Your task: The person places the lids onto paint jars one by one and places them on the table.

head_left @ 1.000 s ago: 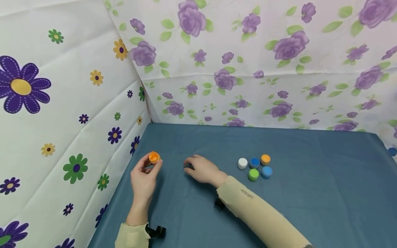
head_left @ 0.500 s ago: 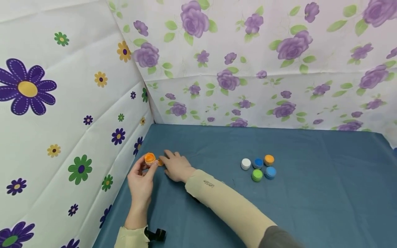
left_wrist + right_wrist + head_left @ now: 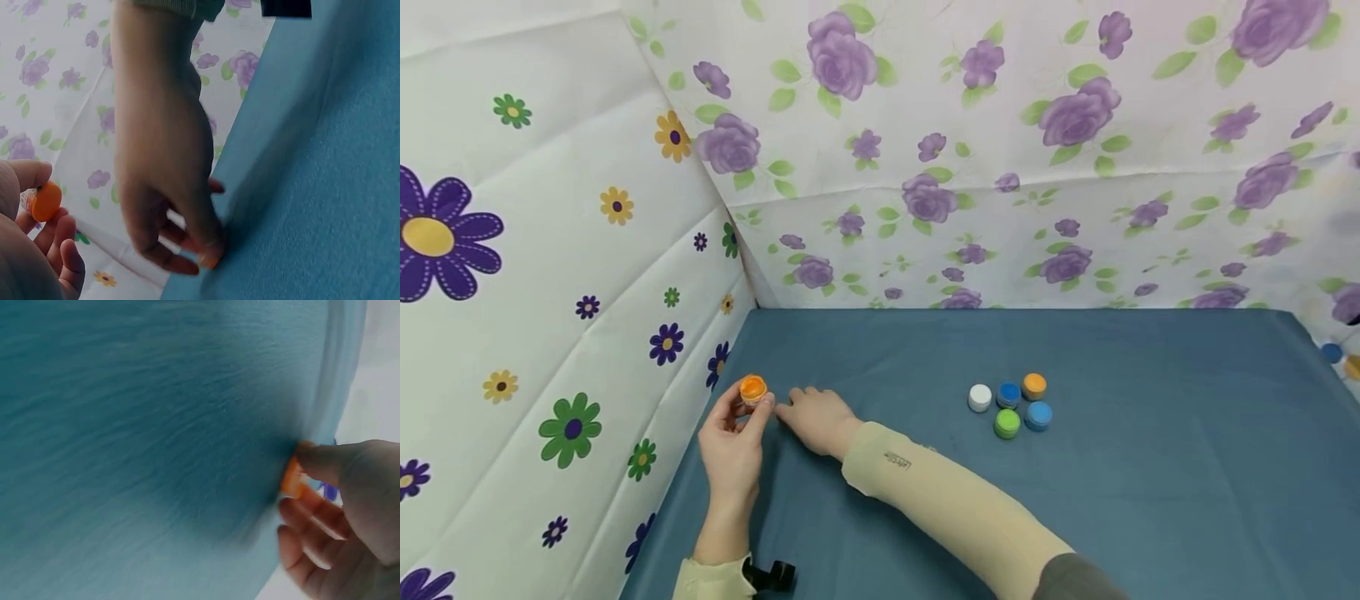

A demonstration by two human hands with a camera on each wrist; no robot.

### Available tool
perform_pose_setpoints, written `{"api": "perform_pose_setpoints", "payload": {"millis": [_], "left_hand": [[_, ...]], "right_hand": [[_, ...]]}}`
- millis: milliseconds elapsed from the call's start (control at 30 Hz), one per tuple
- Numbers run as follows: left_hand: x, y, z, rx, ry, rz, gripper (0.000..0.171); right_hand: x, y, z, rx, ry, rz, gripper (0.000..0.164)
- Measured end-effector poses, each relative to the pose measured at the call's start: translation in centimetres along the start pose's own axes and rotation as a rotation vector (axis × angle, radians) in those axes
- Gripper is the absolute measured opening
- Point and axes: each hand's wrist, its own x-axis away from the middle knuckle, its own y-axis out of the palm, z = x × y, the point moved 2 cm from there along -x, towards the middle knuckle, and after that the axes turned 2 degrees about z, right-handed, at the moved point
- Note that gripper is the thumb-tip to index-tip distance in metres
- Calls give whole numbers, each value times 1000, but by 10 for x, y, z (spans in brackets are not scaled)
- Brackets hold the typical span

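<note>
My left hand point(image 3: 730, 457) pinches a small pot of orange paint point(image 3: 753, 388) between thumb and fingers, above the table's left edge. Its top faces up and shows orange. Just to the right, my right hand point(image 3: 820, 419) is low over the blue cloth, palm down. In the right wrist view its thumb and fingertips pinch a small orange lid point(image 3: 292, 478). The same lid point(image 3: 210, 257) shows at those fingertips in the left wrist view; in the head view the hand hides it. Whether the lid touches the cloth I cannot tell.
Right of centre stand several small paint pots: white point(image 3: 980, 397), dark blue point(image 3: 1009, 394), orange point(image 3: 1034, 386), green point(image 3: 1007, 423) and light blue point(image 3: 1039, 415). A blue cloth point(image 3: 1135, 467) covers the table. Flowered sheets point(image 3: 880, 167) hang behind it and at its left.
My right hand has moved left across the cloth to beside the left hand and now pinches the orange lid. The left hand, still holding the pot, has shifted slightly left.
</note>
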Motion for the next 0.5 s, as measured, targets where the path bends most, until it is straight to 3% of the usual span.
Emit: {"api": "perform_pose_setpoints", "payload": {"millis": [100, 233, 367, 500], "left_hand": [[2, 8, 4, -5, 26, -15, 40], [7, 23, 9, -20, 75, -52, 38], [16, 45, 14, -41, 120, -116, 38], [28, 72, 20, -22, 155, -208, 39]], "right_hand": [[23, -8, 12, -132, 41, -30, 39], [71, -29, 34, -396, 61, -40, 43], [135, -47, 58, -695, 86, 29, 40], [195, -52, 95, -940, 190, 129, 34]]}}
